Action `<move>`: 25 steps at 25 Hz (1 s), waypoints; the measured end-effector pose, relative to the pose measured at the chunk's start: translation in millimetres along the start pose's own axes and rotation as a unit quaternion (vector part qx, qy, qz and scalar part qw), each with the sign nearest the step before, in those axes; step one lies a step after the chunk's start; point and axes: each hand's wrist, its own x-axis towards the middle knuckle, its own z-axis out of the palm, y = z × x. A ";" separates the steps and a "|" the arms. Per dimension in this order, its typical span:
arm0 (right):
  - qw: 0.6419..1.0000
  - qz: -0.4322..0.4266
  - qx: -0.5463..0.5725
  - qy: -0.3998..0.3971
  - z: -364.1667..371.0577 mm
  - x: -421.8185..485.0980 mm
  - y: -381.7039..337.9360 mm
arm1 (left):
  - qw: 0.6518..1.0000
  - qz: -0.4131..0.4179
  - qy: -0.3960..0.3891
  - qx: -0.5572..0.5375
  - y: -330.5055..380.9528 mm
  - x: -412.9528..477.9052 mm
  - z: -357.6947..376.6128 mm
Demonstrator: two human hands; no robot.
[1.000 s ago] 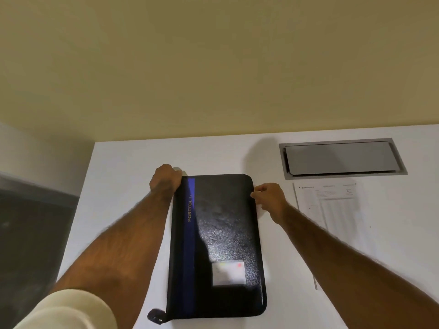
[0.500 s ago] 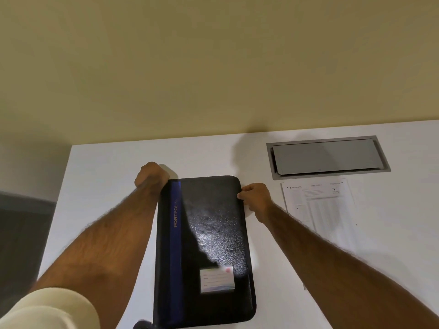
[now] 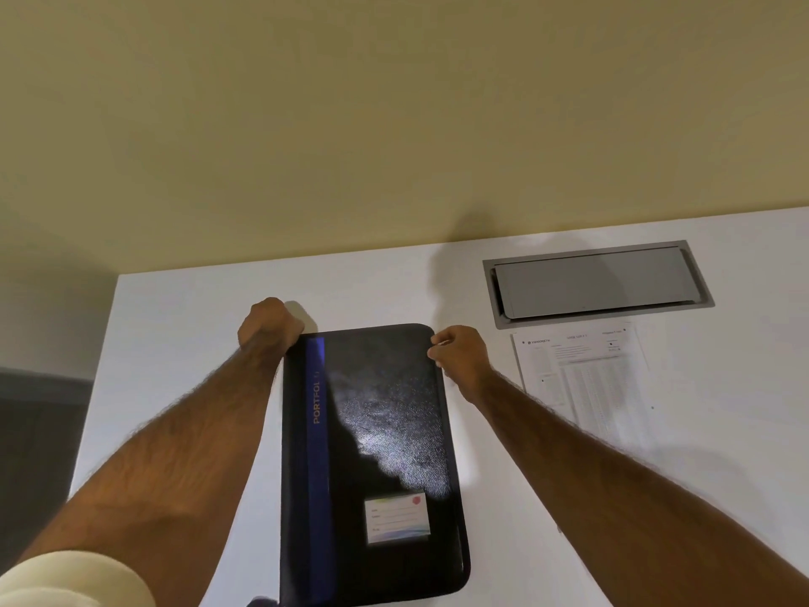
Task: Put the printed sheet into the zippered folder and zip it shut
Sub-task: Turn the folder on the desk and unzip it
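A black, pebble-grained zippered folder (image 3: 372, 466) with rounded corners lies closed on the smooth white table (image 3: 184, 326). The left hand (image 3: 269, 326) clamps its eleven o'clock corner; the right hand (image 3: 459, 352) seemingly pinches the one o'clock edge. The printed sheet (image 3: 582, 378) lies flat at two o'clock.

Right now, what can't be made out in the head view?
- Zipper pull: hidden under the right hand at the portfolio's far right corner.
- Left hand fingers: curled out of sight.
- Printed sheet text: too small.
- Portfolio's near edge: cut off by the frame.
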 end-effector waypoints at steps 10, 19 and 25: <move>0.999 0.037 -0.005 -0.005 1.5 0.2 3.0 | 0.985 0.057 -0.069 -0.147 -17.0 5.8 -8.8; 0.998 0.060 0.010 -0.016 2.4 6.3 0.4 | 0.975 0.133 -0.103 -0.143 -23.1 5.8 -20.5; 0.995 0.084 0.041 -0.022 3.3 14.3 -1.0 | 0.974 0.202 -0.101 0.003 -4.4 7.6 -12.6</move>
